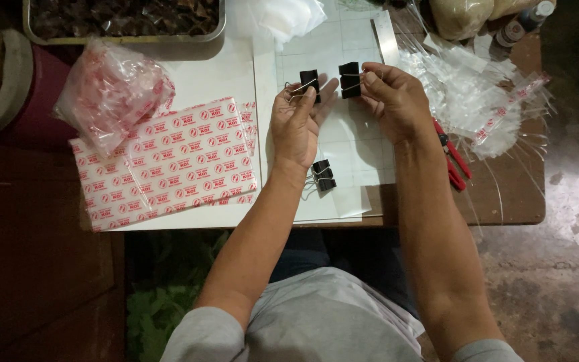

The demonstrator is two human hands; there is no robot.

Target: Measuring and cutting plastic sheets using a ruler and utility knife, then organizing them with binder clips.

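Here, at nine o'clock, a stack of red-printed bags [169,164] is lying beside a crumpled bag bundle [112,94]. The left hand [296,124] is pinching one black clip [309,82], fingers closed on its wire handles. Just beside it at three o'clock, the right hand [393,100] is gripping a second clip [350,79]. More clips [324,175] are resting at six o'clock on the white sheet [350,47]. Red pliers [454,157] are lying further right.

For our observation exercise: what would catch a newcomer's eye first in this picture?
Two hands meet mid-table, the left hand and right hand each pinching a black binder clip over a white sheet. To the left lies a stack of red-and-white printed bags; clear plastic strips heap at the right.
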